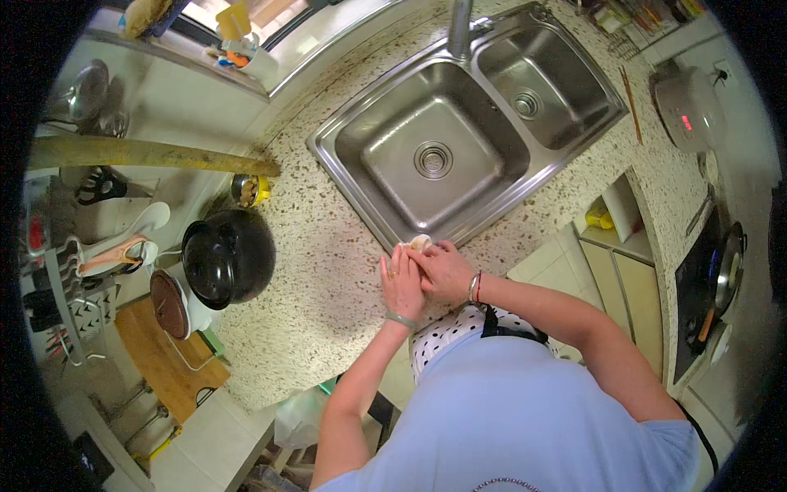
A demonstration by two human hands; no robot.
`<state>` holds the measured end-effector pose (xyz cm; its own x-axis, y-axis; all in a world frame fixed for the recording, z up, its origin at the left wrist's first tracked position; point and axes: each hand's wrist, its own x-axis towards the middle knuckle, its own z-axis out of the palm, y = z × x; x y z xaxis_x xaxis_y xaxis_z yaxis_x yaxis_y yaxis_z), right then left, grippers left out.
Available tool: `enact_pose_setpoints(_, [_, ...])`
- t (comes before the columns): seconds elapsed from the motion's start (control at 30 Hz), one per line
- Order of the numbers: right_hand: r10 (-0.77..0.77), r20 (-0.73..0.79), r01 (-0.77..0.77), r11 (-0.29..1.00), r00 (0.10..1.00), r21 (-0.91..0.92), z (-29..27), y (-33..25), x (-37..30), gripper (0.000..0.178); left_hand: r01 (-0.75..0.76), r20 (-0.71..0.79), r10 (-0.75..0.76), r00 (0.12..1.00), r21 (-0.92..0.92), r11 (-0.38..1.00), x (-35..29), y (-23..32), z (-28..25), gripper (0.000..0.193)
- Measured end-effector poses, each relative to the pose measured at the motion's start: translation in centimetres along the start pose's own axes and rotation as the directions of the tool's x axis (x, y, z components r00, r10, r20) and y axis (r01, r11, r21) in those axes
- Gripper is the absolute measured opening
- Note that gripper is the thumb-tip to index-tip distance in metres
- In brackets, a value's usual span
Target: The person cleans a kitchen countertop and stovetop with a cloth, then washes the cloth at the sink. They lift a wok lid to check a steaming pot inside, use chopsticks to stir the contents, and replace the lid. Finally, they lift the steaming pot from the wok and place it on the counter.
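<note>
Both my hands meet at the near corner of the double steel sink (361,184), over the speckled counter's edge. A small, pale, rounded thing (420,243) shows at the fingertips; its kind is too small to make out. My left hand (402,287), with a ring and a bangle, lies with its fingers together against it. From the right, my right hand (447,275) has its fingers bent in on the same thing, touching the left fingers. The palms and the thing's underside are hidden.
Left on the counter stand a black pot (246,258), a yellow cup (250,190) and a brown-lidded white pot (170,303). A faucet (460,33) rises behind the sink. Chopsticks (631,107) lie right of it. A pan (728,266) sits on the stove at far right.
</note>
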<state>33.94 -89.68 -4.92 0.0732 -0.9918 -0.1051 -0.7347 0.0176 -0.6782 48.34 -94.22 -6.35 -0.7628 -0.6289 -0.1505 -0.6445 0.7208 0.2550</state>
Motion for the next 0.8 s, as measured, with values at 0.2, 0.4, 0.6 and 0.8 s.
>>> enact_pose_setpoints(0.2, [0.013, 0.030, -0.007, 0.985, 0.999, -0.175, -2.3, 1.1, -2.9, 0.047, 0.060, -0.180, -0.097, 0.979, -0.205, 0.977, 2.1, 4.8, 0.7, 0.036])
enact_pose_setpoints(0.4, [0.156, -0.043, -0.162, 0.947, 0.987, -0.278, -6.9, 6.6, -6.2, 0.054, -0.080, -0.196, 0.045, 0.980, -0.175, 0.981, 8.2, 10.7, 3.8, 0.035])
enact_pose_setpoints(0.6, [0.270, -0.159, -0.311, 0.872, 0.950, -0.379, -12.0, 12.4, -10.6, 0.059, -0.148, -0.197, 0.097, 0.976, -0.264, 0.953, 14.5, 18.9, 6.9, 0.061])
enact_pose_setpoints(0.8, [0.311, -0.226, -0.374, 0.860, 0.923, -0.346, -14.4, 17.3, -11.6, 0.062, -0.213, -0.053, 0.207, 0.977, -0.158, 0.964, 18.9, 22.6, 6.0, 0.066])
